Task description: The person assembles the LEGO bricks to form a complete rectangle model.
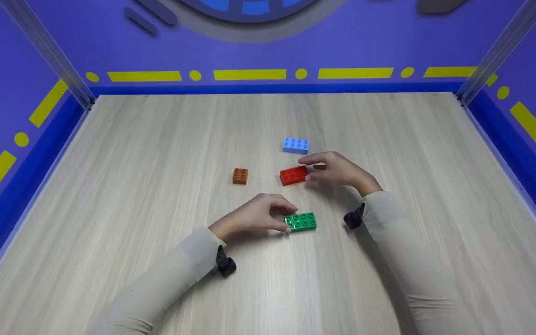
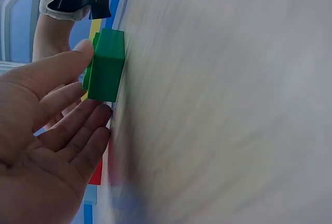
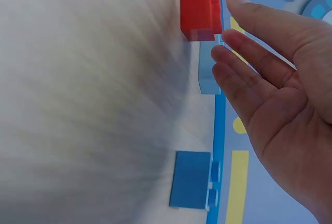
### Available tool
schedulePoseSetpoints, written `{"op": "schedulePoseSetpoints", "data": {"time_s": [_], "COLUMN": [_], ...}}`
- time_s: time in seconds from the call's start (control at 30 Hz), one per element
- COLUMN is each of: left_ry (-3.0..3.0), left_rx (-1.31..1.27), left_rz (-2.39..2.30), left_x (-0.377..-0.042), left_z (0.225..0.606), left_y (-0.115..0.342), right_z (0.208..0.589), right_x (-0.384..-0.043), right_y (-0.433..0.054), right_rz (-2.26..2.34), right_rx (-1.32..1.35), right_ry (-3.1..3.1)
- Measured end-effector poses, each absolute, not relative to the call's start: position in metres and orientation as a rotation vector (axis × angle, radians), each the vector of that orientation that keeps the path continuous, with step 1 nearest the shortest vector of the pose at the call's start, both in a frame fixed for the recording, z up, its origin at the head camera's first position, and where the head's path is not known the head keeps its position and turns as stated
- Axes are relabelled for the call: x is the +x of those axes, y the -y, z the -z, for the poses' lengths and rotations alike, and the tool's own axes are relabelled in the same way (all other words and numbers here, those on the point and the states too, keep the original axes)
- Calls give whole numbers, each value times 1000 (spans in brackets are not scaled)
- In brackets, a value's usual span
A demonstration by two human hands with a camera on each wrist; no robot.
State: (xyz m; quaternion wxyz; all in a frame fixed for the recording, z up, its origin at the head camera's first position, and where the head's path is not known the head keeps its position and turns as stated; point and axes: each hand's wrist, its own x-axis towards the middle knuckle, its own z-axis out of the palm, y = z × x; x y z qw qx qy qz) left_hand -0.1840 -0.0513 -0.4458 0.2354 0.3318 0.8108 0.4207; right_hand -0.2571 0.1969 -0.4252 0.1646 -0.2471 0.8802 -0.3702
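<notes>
The left hand (image 1: pixel 261 214) is at the left end of a green toy brick (image 1: pixel 300 222), its thumb tip at the near corner and its fingers behind, spread apart from the thumb. In the left wrist view the fingertips (image 2: pixel 106 112) lie just past one end of that brick. A red brick (image 1: pixel 293 176) lies farther back. At its right end is the right hand (image 1: pixel 338 170), thumb and index finger parted, palm hollow in the right wrist view. Behind the red brick rests a light blue brick (image 1: pixel 296 145).
A small orange-brown brick (image 1: pixel 240 176) sits left of the red one. The right wrist view also shows a darker blue brick (image 3: pixel 192 180), hidden by the right hand in the head view. Purple-blue walls (image 1: pixel 268 56) with yellow marks bound the wooden table (image 1: pixel 156 139).
</notes>
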Motion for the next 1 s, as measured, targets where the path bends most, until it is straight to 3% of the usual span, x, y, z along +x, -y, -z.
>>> {"op": "schedulePoseSetpoints", "data": {"time_s": [1.0], "left_ry": [-2276], "left_rx": [883], "left_rz": [-1049], "left_x": [-186], "left_z": [439], "left_y": [55], "right_z": [428], "right_x": [-251], "right_y": [-183], "right_rz": [894], "right_rx": [-659], "right_ry": [-2592]}}
